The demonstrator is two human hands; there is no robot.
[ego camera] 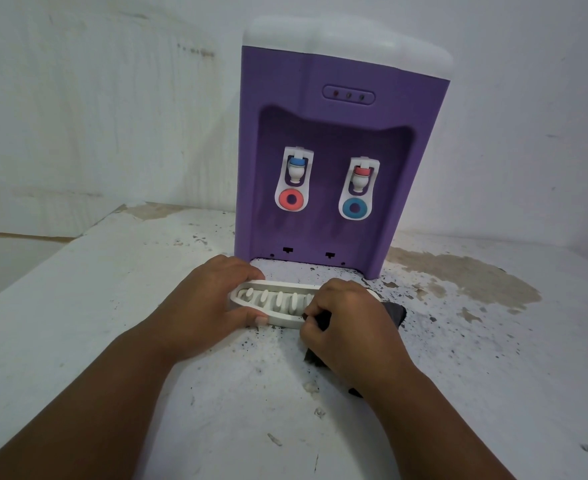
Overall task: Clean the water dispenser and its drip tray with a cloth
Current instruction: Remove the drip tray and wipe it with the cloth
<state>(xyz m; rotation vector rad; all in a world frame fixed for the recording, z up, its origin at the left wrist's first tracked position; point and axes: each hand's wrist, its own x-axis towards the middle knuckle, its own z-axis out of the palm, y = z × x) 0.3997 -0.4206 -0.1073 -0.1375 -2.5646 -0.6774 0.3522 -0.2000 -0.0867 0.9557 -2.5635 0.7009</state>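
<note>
A purple water dispenser [341, 147] with a white top stands upright against the wall, two taps on its front. Its white slotted drip tray [278, 301] lies detached on the counter just in front of the base. My left hand [209, 303] grips the tray's left end, thumb on the near rim. My right hand [351, 327] presses a dark cloth [394, 311] onto the tray's right end; the cloth shows only at the hand's right and under the wrist.
The white counter [147, 341] is worn, with black specks around the tray and brown patches [465, 282] to the right of the dispenser. Its left edge drops off near the wall. White walls close in behind.
</note>
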